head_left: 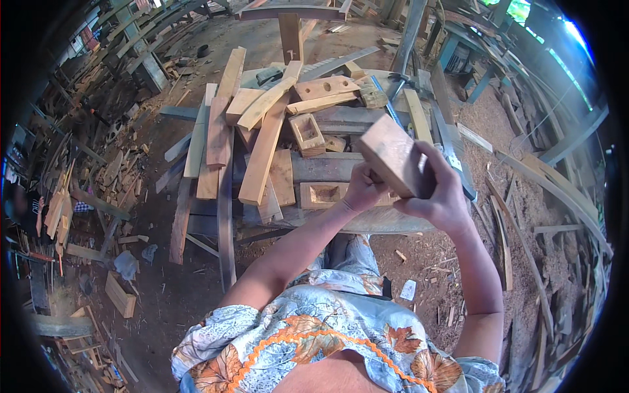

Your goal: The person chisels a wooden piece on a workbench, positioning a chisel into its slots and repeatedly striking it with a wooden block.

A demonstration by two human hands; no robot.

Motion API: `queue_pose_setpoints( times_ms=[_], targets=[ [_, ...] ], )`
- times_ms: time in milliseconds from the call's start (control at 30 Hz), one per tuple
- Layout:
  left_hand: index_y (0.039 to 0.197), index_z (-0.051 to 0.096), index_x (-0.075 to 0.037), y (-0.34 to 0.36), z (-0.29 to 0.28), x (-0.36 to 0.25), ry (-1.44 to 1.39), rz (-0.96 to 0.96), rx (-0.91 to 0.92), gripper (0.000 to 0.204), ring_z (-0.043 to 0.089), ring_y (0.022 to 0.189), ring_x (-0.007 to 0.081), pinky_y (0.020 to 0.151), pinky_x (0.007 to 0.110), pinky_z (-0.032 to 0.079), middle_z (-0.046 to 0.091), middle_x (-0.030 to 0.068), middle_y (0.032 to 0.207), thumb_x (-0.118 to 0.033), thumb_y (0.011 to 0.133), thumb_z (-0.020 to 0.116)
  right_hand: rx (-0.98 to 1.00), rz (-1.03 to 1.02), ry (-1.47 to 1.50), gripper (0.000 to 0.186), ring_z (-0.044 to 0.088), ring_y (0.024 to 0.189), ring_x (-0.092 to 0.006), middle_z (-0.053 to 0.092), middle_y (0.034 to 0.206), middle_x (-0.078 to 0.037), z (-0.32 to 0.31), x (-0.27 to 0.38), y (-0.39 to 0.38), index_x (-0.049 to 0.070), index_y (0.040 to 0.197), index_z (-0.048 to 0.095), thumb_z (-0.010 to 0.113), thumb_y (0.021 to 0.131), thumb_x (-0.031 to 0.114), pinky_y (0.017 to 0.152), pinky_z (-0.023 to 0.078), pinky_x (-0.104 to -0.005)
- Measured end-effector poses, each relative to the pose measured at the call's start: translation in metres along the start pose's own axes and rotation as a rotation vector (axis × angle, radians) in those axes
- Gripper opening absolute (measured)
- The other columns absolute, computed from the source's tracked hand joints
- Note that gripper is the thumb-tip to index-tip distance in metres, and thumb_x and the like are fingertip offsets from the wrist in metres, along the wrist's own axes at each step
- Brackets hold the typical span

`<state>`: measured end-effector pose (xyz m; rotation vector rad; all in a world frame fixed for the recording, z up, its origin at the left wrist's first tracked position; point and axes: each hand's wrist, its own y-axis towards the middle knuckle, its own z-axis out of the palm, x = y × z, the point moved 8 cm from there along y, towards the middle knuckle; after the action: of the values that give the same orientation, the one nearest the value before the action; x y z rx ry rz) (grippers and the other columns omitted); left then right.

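Observation:
A thick wooden block [393, 152] is tilted up above the near right part of the workbench [393, 221]. My right hand [444, 191] wraps round its right end, thumb below and fingers over the far side. At its lower left edge is my left hand [364, 188], closed with curled fingers against the block; the fingertips are partly hidden. Under my hands lies a block with a rectangular recess [324, 194], partly covered by my left hand. Farther off stands a second hollowed block [306, 132]. Behind it sits a wooden piece with round holes [327, 87].
Long boards [265, 154] lie crossed over the bench's left side, some jutting past its near edge. A hammer-like tool [401, 80] and a blue strip [386, 99] lie at the far right. Scrap wood [121, 295] and sawdust cover the floor; planks [557, 190] lean at right.

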<state>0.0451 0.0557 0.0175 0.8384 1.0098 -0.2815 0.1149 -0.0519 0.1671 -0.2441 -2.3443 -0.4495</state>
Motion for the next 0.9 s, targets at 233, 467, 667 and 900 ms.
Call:
queue_pose_setpoints(
  times_ms=[233,467,667,900],
  targets=[
    [0.082,0.059,-0.008,-0.004,-0.029,-0.015,0.093,0.04,-0.213,0.016,0.055,0.059,0.0046,0.054,0.02,0.044,0.058,-0.0043,0.069,-0.01,0.081,0.075,-0.172,0.373,0.557,0.087,0.06,0.089,-0.0195,0.061,0.101,-0.011,0.03,-0.127,-0.048,-0.004,0.131,0.047,0.079,0.053,0.014,0.079,0.048,-0.0293],
    [0.08,0.058,-0.006,-0.005,-0.067,-0.027,0.0,-0.015,-0.45,0.018,0.056,0.053,0.0091,0.05,0.023,0.042,0.058,-0.0002,0.069,-0.015,0.082,0.073,-0.274,0.568,0.732,0.084,0.061,0.096,-0.0217,0.061,0.108,-0.014,0.093,-0.204,-0.093,-0.005,0.134,0.042,0.078,0.06,0.012,0.084,0.048,-0.0318],
    [0.088,0.061,-0.004,0.025,-0.039,-0.058,0.324,0.021,-0.167,0.023,0.064,0.068,0.0159,0.063,0.029,0.051,0.064,0.0029,0.076,-0.017,0.076,0.077,-0.185,0.502,0.712,0.086,0.059,0.101,-0.0219,0.059,0.113,-0.014,0.094,-0.203,-0.092,-0.003,0.136,0.041,0.078,0.059,0.012,0.086,0.048,-0.0324],
    [0.106,0.056,-0.008,0.047,-0.017,-0.019,1.144,-0.027,0.356,0.042,0.063,0.081,0.0319,0.072,0.04,0.05,0.06,0.0117,0.084,-0.027,0.073,0.076,-0.258,0.471,0.927,0.087,0.059,0.101,-0.0211,0.058,0.115,-0.013,0.091,-0.215,-0.105,0.002,0.137,0.042,0.076,0.059,0.02,0.082,0.049,-0.0324]
  ],
)
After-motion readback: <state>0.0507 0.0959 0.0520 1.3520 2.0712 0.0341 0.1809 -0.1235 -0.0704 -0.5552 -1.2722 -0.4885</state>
